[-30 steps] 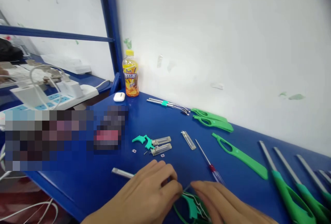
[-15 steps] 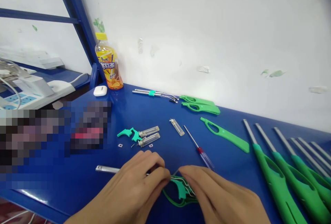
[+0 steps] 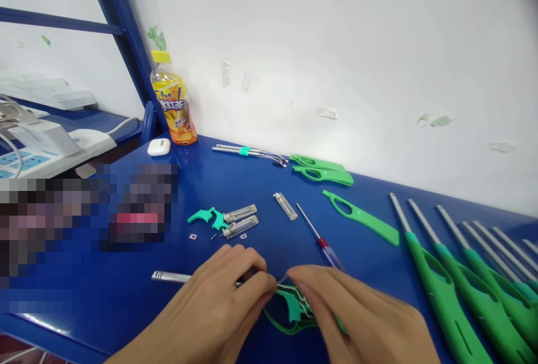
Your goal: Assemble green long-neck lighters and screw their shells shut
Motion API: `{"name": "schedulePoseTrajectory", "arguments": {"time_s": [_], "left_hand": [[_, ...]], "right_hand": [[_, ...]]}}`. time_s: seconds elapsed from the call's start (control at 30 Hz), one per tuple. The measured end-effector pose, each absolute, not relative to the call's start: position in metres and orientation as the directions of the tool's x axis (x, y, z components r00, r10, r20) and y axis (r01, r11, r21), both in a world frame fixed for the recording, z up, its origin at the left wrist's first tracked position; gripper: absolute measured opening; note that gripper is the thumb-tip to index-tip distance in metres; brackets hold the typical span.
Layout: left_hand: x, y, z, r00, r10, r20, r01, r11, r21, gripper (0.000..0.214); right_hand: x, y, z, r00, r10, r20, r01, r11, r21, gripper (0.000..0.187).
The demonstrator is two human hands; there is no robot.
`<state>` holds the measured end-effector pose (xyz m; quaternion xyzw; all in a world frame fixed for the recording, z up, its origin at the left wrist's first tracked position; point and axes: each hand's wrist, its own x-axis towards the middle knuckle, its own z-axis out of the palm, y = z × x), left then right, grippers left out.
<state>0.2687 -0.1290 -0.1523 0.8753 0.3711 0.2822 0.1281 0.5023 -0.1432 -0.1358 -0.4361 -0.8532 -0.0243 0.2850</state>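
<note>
Both hands (image 3: 290,308) pinching green lighter (image 3: 290,311)

Pixelated patch (image 3: 75,213) unreadable; green shell (image 3: 290,312) part-hidden under right hand (image 3: 361,319).

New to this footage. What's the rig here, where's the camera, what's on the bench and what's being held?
No machine here: a person works with two bare hands, and the one picture comes from a camera worn on the head, looking forward and down. The left hand closes its fingers on a metal tube that runs into an open green lighter body; the right hand touches the thin wires inside it, though a firm pinch is unclear. On the blue table lie a red-handled screwdriver, clear tanks with teal triggers, loose green shell halves and, at the right, a row of long green lighters. A drink bottle and a small white case stand by the wall.
</note>
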Motion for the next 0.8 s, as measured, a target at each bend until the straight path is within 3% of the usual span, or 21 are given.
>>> {"name": "schedulePoseTrajectory", "arguments": {"time_s": [0.33,0.5,0.8], "left_hand": [[0.2689,-0.1294,-0.1586,0.560,0.707,0.433,0.585,-0.707,0.398,0.027],[0.2689,-0.1293,-0.1587,0.567,0.690,0.449,0.596,-0.720,0.354,0.023],[0.2689,-0.1301,-0.1579,0.554,0.688,0.469,0.575,-0.724,0.382,0.022]], "right_hand": [[0.5046,-0.1427,-0.1417,-0.462,0.771,0.437,0.810,0.568,-0.145,0.034],[0.5025,-0.1414,-0.1419,-0.453,0.795,0.403,0.811,0.556,-0.185,0.032],[0.4975,-0.1409,-0.1428,-0.443,0.803,0.400,0.798,0.556,-0.232,0.033]]}}
